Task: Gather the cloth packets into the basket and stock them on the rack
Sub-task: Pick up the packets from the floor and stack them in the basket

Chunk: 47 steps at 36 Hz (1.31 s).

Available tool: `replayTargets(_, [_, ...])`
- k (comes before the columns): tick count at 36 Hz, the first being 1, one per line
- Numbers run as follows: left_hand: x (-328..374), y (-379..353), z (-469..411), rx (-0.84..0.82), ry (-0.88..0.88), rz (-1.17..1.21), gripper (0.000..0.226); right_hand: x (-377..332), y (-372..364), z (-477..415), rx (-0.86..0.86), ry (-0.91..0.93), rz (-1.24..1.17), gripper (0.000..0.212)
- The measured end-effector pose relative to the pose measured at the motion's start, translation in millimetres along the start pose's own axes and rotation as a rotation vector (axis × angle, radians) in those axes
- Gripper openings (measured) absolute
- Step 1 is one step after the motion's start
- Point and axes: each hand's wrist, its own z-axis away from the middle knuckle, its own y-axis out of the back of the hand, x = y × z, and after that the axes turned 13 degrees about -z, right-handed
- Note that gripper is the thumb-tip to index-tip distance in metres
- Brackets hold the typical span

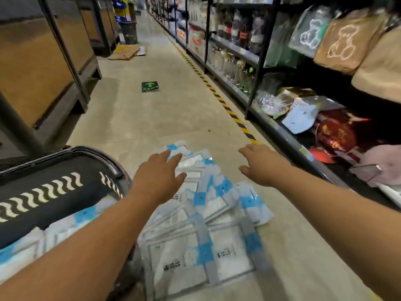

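Both hands, left (159, 173) and right (259, 164), hover spread and empty over packets (201, 216) fanned on the floor beside the basket (65, 168). Light, slick, floppy; probably best scooped by stacked edges.

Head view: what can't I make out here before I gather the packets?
- Basket: near side cut off by the left edge and covered by the left forearm; the number of packets inside cannot be counted.
- Floor packets: overlapping and blurred; count and print unreadable.
- Left hand: whether it touches the packets beneath cannot be told.
- Rack: lower shelf dark and cut off at the right edge; free space unclear.
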Motion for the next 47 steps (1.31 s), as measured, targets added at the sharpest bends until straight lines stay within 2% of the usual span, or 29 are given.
replayTargets(5, [57.3, -33.6, -11.3, -0.011, -0.078, -0.036, 0.063, 60.0, -29.5, 16.7, -0.039, -0.075, 0.001, 0.062])
replayTargets(13, [84.9, -128.6, 10.0, -0.214, -0.095, -0.04, 0.065, 113.2, -121.8, 34.1, -0.152, -0.148, -0.056, 0.062])
replayTargets(21, [69.4, -223.7, 60.2, -0.462, -0.118, -0.094, 0.068, 96.6, -232.0, 60.6, -0.376, -0.104, -0.089, 0.062])
replayTargets(26, [59.6, -255.2, 79.5, -0.488, -0.173, -0.143, 0.073, 68.2, -287.7, 83.3, -0.441, 0.044, -0.143, 0.068])
replayTargets(32, [62.6, -277.9, 80.8, -0.548, -0.102, -0.068, 0.097, 53.7, -330.0, 111.2, -0.583, 0.018, -0.242, 0.069])
replayTargets(34, [63.8, -282.0, 82.5, -0.546, -0.084, -0.077, 0.101, 56.0, -341.2, 120.2, -0.577, 0.005, -0.247, 0.068])
replayTargets(37, [73.5, -281.9, 91.9, -0.517, -0.039, -0.063, 0.1, 61.9, -347.4, 126.5, -0.559, -0.017, -0.297, 0.055])
replayTargets(42, [103.4, -283.3, 126.5, -0.545, 0.083, 0.099, 0.092, 90.9, -340.5, 136.9, -0.569, -0.004, -0.336, 0.041])
replayTargets(45, [118.9, -286.6, 147.8, -0.606, 0.095, 0.113, 0.09, 108.3, -341.2, 147.2, -0.485, 0.126, -0.256, 0.067])
replayTargets(47, [125.4, -287.9, 158.5, -0.639, 0.106, 0.126, 0.09, 114.0, -344.2, 152.3, -0.417, 0.228, -0.179, 0.07])
